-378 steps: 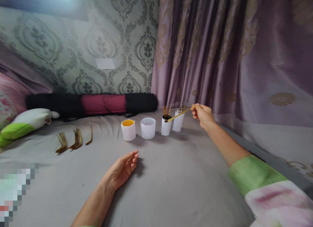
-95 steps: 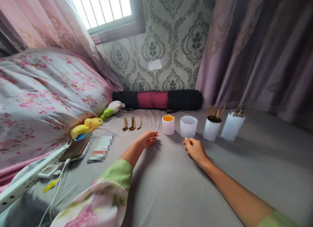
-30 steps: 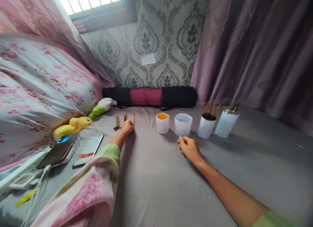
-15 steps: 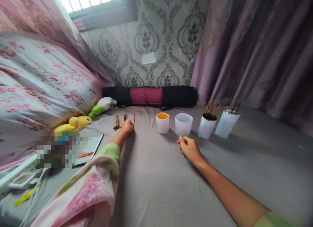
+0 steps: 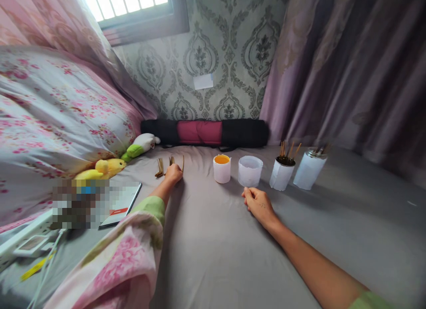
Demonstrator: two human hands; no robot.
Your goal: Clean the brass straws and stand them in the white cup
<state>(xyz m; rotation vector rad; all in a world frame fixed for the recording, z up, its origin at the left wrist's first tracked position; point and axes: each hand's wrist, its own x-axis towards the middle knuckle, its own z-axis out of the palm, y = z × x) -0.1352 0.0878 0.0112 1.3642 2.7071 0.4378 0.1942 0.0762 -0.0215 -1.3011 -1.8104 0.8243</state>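
Observation:
Several gold utensils [image 5: 159,167] lie on the grey bed sheet [image 5: 216,247] at the back left. My left hand [image 5: 173,172] rests on the middle bunch, fingers curled down over it. My right hand [image 5: 258,202] lies on the sheet in a loose fist with nothing in it, just in front of a translucent empty cup [image 5: 250,170]. To the left of that cup stands a white cup with orange inside [image 5: 222,168]. To its right are a white cup holding upright sticks [image 5: 281,172] and a white jar [image 5: 309,169].
A black and red roll [image 5: 204,132] lies along the patterned wall. Two plush toys [image 5: 103,168] and a floral quilt [image 5: 49,118] are at the left. A booklet [image 5: 121,200] and a power strip [image 5: 20,242] lie near my left sleeve. Curtains hang at the right.
Three seconds ago my left hand lay near the orange cup; it has moved left onto the gold utensils and stays there. My right hand has not moved in the last second.

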